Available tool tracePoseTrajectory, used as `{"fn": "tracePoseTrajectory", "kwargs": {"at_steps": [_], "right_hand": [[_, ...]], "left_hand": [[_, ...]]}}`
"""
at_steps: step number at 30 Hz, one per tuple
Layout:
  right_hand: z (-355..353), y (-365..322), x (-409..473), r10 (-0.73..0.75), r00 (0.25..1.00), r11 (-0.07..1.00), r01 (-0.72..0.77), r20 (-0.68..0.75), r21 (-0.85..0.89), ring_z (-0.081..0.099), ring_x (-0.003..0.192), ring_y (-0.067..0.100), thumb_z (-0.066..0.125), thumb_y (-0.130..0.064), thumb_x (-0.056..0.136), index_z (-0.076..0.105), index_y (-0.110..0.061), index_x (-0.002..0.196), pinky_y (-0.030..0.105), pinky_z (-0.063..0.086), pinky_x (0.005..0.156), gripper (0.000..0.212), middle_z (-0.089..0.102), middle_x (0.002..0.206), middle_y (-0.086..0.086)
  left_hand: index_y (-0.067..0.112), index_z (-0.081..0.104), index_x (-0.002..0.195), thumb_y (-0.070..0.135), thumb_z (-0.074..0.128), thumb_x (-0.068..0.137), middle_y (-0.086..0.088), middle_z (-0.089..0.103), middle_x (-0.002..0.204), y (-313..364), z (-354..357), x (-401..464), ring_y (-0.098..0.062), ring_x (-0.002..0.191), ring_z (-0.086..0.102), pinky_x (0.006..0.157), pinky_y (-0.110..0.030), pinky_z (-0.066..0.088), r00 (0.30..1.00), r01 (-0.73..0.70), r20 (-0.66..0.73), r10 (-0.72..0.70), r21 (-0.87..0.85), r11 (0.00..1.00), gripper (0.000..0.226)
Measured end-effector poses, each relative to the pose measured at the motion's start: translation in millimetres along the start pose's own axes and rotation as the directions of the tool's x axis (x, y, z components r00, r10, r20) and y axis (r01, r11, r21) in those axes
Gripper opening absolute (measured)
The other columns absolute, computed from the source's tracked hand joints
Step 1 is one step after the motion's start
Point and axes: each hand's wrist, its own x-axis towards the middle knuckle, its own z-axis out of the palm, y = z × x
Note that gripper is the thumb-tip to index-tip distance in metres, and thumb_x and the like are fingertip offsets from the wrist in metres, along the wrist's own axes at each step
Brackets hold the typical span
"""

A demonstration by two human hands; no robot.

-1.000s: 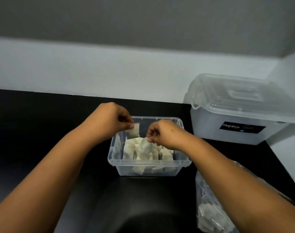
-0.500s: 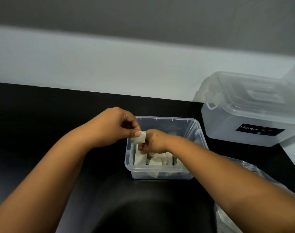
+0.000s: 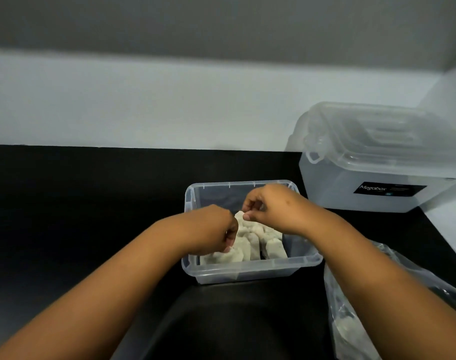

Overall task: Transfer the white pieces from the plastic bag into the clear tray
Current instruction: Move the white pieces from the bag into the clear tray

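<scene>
Over clear tray, both hands curled, left hand and right hand grips unclear; white pieces heaped at 6 o'clock may topple.

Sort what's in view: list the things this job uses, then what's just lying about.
In use: clear tray; white pieces; plastic bag; left hand; right hand.
Lying about: lidded storage box; black counter.

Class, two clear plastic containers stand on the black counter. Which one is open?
The small clear tray under both hands: lidless, holding white pieces. The Megabox container has its lid on.
</scene>
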Motion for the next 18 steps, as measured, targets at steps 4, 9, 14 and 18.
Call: {"fn": "tracePoseTrajectory", "kwargs": {"at_steps": [4,9,14,18], "right_hand": [[-8,-1,-19,-0.002,1.000,0.999,0.003,-0.031,0.052,0.065,0.082,0.006,0.067,-0.036,0.088,0.071,-0.024,0.096,0.029,0.056,0.079,0.015,0.071,0.089,-0.008],[-12,1,-33,-0.027,0.997,0.995,0.034,-0.071,0.090,0.064,0.080,0.003,0.067,-0.037,0.088,0.072,-0.025,0.097,0.030,0.056,0.079,0.016,0.071,0.088,-0.010],[-13,8,-46,-0.036,0.991,0.994,0.049,-0.132,0.097,0.061,0.075,0.000,0.066,-0.038,0.089,0.073,-0.023,0.097,0.021,0.050,0.071,0.018,0.071,0.087,-0.010],[-17,17,-61,-0.031,0.985,0.994,0.049,-0.168,0.102,0.061,0.073,-0.001,0.065,-0.040,0.089,0.072,-0.026,0.093,0.016,0.046,0.065,0.016,0.068,0.081,-0.013]], "left_hand": [[0.019,0.061,0.092,0.009,0.063,0.088,0.010,0.055,0.079,4,5,19,-0.007,0.065,0.060,0.070,-0.029,0.053,0.982,0.080,0.176,-0.075,-0.021,0.997,0.010],[0.010,0.059,0.115,0.007,0.062,0.090,-0.006,0.062,0.108,5,4,31,-0.010,0.069,0.055,0.067,-0.022,0.051,0.941,0.138,0.305,-0.144,0.044,0.990,0.025],[0.009,0.063,0.110,0.009,0.059,0.091,-0.008,0.066,0.108,8,11,37,-0.015,0.073,0.057,0.066,-0.021,0.049,0.924,0.216,0.286,-0.255,0.161,0.963,0.019],[0.005,0.066,0.098,0.009,0.057,0.089,-0.009,0.064,0.096,16,10,35,-0.023,0.080,0.058,0.082,-0.033,0.050,0.921,0.303,0.199,-0.335,0.172,0.937,0.014]]}}
